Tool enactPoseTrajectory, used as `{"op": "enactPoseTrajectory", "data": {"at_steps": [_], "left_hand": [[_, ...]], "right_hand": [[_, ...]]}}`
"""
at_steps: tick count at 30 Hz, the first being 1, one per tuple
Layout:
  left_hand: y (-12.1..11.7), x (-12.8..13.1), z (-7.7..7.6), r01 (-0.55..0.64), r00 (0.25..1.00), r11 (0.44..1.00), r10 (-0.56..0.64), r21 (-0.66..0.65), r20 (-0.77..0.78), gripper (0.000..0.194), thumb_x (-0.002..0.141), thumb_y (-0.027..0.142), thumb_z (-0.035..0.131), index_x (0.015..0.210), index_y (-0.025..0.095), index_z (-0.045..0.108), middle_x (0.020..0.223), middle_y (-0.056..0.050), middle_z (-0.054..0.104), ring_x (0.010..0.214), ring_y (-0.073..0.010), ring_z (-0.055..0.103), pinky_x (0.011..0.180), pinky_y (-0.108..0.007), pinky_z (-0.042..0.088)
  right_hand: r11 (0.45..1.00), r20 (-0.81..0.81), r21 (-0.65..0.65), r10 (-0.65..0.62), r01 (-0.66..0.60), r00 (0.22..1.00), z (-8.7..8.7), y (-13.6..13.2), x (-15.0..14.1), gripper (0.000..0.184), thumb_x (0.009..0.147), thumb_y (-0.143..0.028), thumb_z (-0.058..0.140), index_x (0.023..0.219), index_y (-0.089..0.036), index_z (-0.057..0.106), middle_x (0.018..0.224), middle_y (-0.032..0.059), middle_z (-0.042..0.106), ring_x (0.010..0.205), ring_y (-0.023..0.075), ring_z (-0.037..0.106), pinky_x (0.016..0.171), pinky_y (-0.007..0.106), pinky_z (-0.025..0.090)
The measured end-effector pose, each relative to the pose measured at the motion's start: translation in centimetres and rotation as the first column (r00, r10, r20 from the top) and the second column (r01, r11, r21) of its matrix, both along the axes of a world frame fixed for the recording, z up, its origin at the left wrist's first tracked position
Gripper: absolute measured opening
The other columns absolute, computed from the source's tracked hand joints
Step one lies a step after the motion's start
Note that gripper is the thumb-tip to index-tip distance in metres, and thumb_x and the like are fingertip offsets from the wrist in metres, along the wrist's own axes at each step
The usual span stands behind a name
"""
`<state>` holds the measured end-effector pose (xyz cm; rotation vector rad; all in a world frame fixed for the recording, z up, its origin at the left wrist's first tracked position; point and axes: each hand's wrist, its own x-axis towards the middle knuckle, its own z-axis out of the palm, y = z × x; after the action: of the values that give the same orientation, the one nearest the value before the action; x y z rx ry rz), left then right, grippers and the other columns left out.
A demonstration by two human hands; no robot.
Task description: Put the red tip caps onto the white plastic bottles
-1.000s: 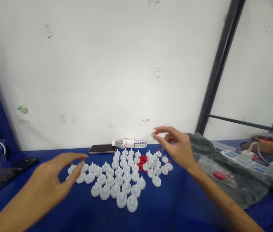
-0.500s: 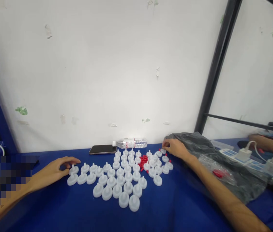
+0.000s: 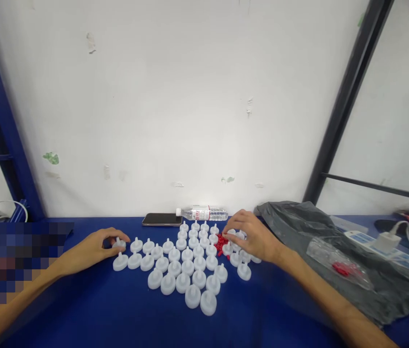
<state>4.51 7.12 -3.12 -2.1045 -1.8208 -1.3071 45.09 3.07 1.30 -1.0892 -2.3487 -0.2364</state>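
Note:
Several white plastic caps with small stems stand in rows on the blue table. A small heap of red pins lies among them, right of centre. My left hand rests at the left end of the rows, fingers curled round the far-left cap. My right hand lies over the caps on the right, fingertips down beside the red pins; what the fingers pinch is hidden.
A phone and a lying water bottle sit by the white wall. A grey plastic bag with a clear packet of red pins lies at right, power strips beyond it. A blue frame post stands left.
My right hand came down from above the table, touched the far right caps, then slid left to the red pins. My left hand dropped onto the far-left cap. The view shifted slightly.

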Motion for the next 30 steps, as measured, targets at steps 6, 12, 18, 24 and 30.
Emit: {"op": "enactPoseTrajectory", "data": {"at_steps": [6, 12, 18, 24, 30], "left_hand": [[1.3, -2.9, 0.8, 0.130, 0.989, 0.987, -0.136, -0.097, -0.057, 0.062, 0.084, 0.064, 0.043, 0.109, 0.016, 0.073, 0.089, 0.009, 0.066, 0.070, -0.0065, 0.065, 0.071, -0.015, 0.049], [1.1, -3.0, 1.6, 0.200, 0.976, 0.969, -0.210, -0.145, -0.053, 0.057, 0.088, 0.058, 0.050, 0.123, 0.017, 0.066, 0.108, 0.003, 0.068, 0.081, -0.0144, 0.072, 0.075, -0.023, 0.055], [-0.7, -1.0, 2.4, 0.212, 0.975, 0.973, -0.217, -0.093, -0.050, 0.048, 0.095, 0.056, 0.051, 0.124, 0.020, 0.064, 0.125, -0.006, 0.065, 0.088, -0.0199, 0.070, 0.079, -0.029, 0.057], [-2.9, 2.1, 3.0, 0.350, 0.925, 0.929, -0.323, 0.119, -0.199, 0.035, 0.099, 0.045, 0.052, 0.127, 0.025, 0.059, 0.121, -0.004, 0.065, 0.074, -0.0142, 0.064, 0.072, -0.028, 0.056], [-3.3, 6.8, 3.7, 0.505, 0.825, 0.847, -0.415, 0.169, -0.383, 0.035, 0.101, 0.034, 0.053, 0.134, 0.026, 0.054, 0.121, -0.006, 0.061, 0.103, -0.0197, 0.065, 0.087, -0.032, 0.058]], "right_hand": [[0.992, 0.140, -0.121, 0.049, -0.032, 0.989, -1.7, -0.7, -1.9, 0.011, 0.091, -0.029, 0.071, 0.099, -0.025, 0.076, 0.097, 0.0030, 0.073, 0.100, 0.0209, 0.059, 0.093, 0.039, 0.040], [0.990, 0.183, -0.140, 0.028, -0.002, 0.983, -2.0, -0.5, -1.9, 0.005, 0.089, -0.027, 0.073, 0.089, -0.022, 0.076, 0.093, 0.0020, 0.074, 0.097, 0.0203, 0.059, 0.094, 0.038, 0.037], [0.988, 0.244, -0.156, 0.048, -0.010, 0.969, -2.5, 0.2, -1.9, 0.014, 0.093, -0.021, 0.067, 0.081, -0.021, 0.074, 0.088, 0.0012, 0.073, 0.094, 0.0190, 0.058, 0.091, 0.036, 0.034], [0.988, 0.206, -0.152, 0.021, 0.011, 0.978, -1.8, -0.1, -1.5, 0.014, 0.096, -0.029, 0.065, 0.089, -0.021, 0.074, 0.092, 0.0016, 0.073, 0.094, 0.0190, 0.058, 0.089, 0.035, 0.034], [0.983, 0.243, -0.172, -0.024, 0.067, 0.970, -1.1, -0.7, -1.4, 0.007, 0.089, -0.029, 0.074, 0.091, -0.023, 0.076, 0.092, 0.0020, 0.074, 0.096, 0.0211, 0.058, 0.091, 0.038, 0.034]]}}
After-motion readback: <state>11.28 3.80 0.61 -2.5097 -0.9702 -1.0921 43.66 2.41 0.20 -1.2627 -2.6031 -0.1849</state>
